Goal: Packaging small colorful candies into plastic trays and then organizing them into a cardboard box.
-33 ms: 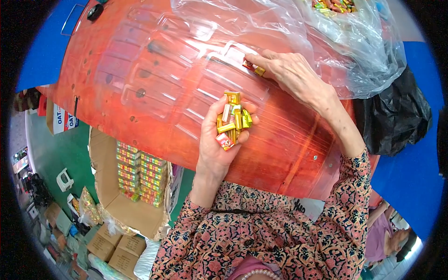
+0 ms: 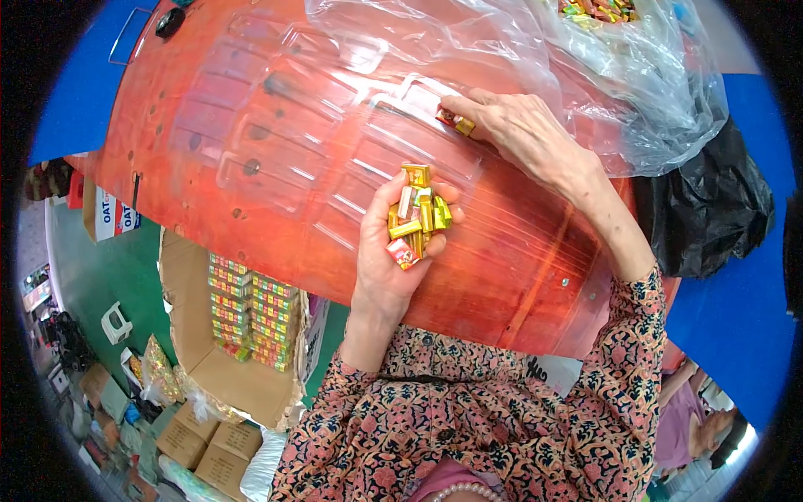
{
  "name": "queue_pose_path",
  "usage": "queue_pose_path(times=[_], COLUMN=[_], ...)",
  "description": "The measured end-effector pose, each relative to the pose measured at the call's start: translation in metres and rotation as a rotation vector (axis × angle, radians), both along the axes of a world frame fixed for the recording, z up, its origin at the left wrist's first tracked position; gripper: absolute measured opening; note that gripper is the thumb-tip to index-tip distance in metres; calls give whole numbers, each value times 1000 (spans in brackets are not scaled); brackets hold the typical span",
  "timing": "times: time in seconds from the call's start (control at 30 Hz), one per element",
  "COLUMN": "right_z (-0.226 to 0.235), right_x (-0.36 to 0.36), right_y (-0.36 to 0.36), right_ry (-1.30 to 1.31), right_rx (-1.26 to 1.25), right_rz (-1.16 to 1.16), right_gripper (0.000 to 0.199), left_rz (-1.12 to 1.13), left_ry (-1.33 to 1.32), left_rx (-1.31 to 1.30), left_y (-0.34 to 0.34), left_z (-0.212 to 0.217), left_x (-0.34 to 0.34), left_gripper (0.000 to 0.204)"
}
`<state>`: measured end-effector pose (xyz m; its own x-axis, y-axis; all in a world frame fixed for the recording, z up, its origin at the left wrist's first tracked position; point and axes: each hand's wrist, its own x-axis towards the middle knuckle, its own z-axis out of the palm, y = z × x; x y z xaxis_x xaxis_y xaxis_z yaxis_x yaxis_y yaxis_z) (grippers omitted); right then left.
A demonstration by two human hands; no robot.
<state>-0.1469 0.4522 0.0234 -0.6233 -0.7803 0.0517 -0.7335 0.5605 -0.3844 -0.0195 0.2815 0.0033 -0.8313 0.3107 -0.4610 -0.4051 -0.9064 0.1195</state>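
My left hand [image 2: 391, 230], palm up with curled fingers, cradles several small foil-wrapped candies [image 2: 425, 216] in gold, yellow-green and red. Beyond it, to the right, my right hand [image 2: 523, 134] reaches over the table with thumb and fingers closed on wrapped candies [image 2: 456, 120], one red-brown and one gold. These sit at the far right slots of a clear plastic tray [image 2: 376, 155]. The tray has long moulded compartments and lies on the red table. My fingers partly hide the right end of the tray.
Clear plastic sheeting [image 2: 468, 42] covers the table's far side. A clear bag [image 2: 644, 100] of loose candies stands far right, above a black plastic bag [image 2: 711, 209]. Left and below, a cardboard box [image 2: 196, 326] holds stacked candy packs [image 2: 251, 314]. A person [image 2: 686, 418] shows at lower right.
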Motion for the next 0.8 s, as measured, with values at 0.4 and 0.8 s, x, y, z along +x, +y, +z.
queue_pose_path(times=[0.4,0.8], right_z=[20,4], right_x=[24,81], right_y=[35,59], right_ry=[-1148,-1269], right_rx=[-772,-953], right_rz=[-450,-469], right_gripper=[46,41], left_rz=[26,-33], left_ry=[-21,32], left_rx=[-24,-25], left_y=[-2,15], left_z=[8,10], left_x=[5,14], left_gripper=[35,35])
